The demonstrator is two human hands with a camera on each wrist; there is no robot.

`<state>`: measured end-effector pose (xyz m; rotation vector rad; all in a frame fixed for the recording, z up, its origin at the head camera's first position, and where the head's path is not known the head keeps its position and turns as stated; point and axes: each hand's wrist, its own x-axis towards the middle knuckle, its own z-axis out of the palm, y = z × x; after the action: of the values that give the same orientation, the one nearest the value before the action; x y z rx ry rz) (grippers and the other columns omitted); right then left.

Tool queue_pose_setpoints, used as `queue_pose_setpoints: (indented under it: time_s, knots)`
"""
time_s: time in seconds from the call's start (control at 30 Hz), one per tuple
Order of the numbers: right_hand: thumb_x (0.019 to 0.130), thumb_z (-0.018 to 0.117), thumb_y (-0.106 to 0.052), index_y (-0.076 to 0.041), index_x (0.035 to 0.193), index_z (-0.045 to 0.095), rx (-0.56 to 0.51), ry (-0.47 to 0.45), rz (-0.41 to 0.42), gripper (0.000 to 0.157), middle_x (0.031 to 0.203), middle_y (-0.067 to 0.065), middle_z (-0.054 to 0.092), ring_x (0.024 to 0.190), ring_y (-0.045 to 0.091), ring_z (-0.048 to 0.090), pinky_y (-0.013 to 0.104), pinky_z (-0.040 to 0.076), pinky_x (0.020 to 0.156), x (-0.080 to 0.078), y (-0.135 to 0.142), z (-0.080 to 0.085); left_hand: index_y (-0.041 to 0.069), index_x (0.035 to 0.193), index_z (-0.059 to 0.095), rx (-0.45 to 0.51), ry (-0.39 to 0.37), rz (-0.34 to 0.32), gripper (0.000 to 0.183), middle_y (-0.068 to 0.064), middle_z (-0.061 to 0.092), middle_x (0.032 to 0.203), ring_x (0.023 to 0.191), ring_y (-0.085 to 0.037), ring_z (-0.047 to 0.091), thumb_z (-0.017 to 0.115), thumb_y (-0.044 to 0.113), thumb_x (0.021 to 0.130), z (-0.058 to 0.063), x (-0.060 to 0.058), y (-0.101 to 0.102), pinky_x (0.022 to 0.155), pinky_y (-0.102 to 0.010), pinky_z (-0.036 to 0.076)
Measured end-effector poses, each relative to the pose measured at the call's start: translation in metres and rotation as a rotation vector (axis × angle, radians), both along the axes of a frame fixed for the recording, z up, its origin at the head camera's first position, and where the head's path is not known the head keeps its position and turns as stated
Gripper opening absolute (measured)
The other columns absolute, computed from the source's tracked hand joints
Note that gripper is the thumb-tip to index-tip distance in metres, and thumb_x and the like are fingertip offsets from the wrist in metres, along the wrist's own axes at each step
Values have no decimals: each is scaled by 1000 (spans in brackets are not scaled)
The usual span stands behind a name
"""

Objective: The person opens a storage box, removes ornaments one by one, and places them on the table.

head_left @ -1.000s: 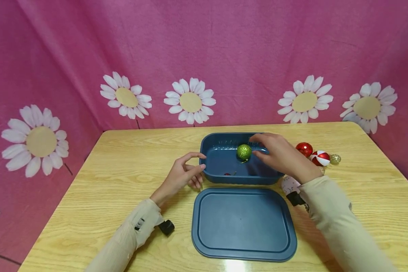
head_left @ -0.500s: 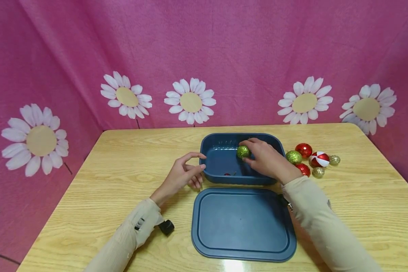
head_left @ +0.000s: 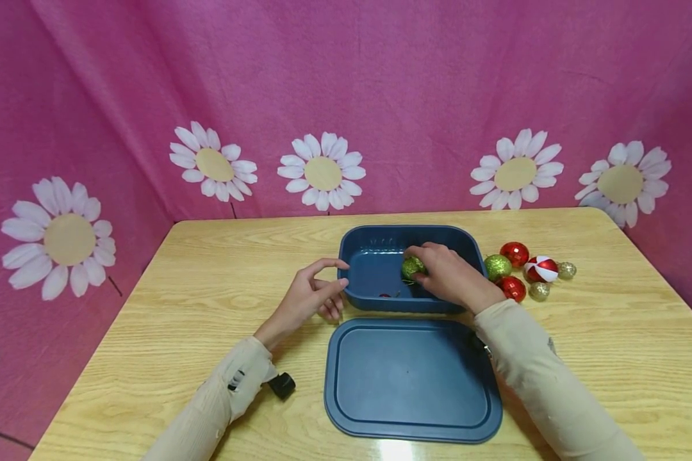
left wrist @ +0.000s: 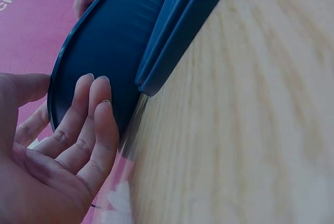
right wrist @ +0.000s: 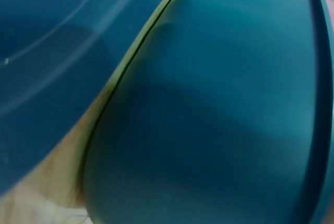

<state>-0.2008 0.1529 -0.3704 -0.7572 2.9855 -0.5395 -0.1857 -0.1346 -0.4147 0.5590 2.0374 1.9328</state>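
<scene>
Inside a dark blue rectangular container (head_left: 380,305), my right hand (head_left: 446,272) holds a green glittery Christmas bauble (head_left: 412,269) between thumb and fingers. My left hand (head_left: 311,294) grips the container's left end, its thumb and index fingertips at the rim. In the left wrist view, the other fingers (left wrist: 78,135) lie along the outer wall. Part of a small red item (head_left: 385,295) shows inside by the near wall; its kind is hidden. The right wrist view shows only blue walls (right wrist: 219,98), with the right hand out of sight.
A matching blue lid (head_left: 412,378) lies flat in front of the container. To the right sit several baubles: green (head_left: 498,267), shiny red (head_left: 515,254), red-and-white (head_left: 541,269) and small gold (head_left: 566,270). A pink curtain with daisies (head_left: 323,173) hangs behind the wooden table (head_left: 236,256).
My right hand has moved left and down into the container and taken hold of the green bauble there. The baubles on the right have come into view. My left hand has stayed put.
</scene>
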Motion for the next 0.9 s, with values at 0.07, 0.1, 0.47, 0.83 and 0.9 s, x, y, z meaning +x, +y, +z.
queue_pose_setpoints:
  time_s: [0.07,0.1,0.47,0.83,0.9]
  knots:
    - [89,73,-4,-1,127,62,0,3,5,40,112,18,64,93,28,59,48,55,87,0,0,0,2,138,50,1,1,-1,40,-27,65,74,53,-24,63,59,15,101,0,0,0,52,-34,59]
    - [88,73,-4,-1,127,62,-2,5,7,40,113,18,64,93,28,59,48,55,87,0,0,0,2,138,50,2,0,0,40,-27,65,74,53,-24,63,59,16,101,0,0,0,52,-34,59]
    - [88,73,-3,-1,126,64,-33,14,15,39,110,17,65,93,28,60,45,56,84,1,1,2,3,138,50,1,-8,4,41,-26,66,74,53,-23,63,59,16,102,0,0,0,53,-34,59]
    - [88,74,-5,-2,127,64,-55,37,-20,40,113,18,65,99,31,61,49,55,91,3,4,11,4,138,50,-7,-11,5,40,-26,66,74,54,-23,64,59,17,102,2,1,1,54,-35,59]
    - [88,74,-5,-3,126,65,-57,41,-23,40,113,18,65,99,31,61,49,54,91,3,4,13,4,139,50,-5,-11,6,40,-26,66,74,54,-23,64,59,17,102,2,1,0,54,-35,59]
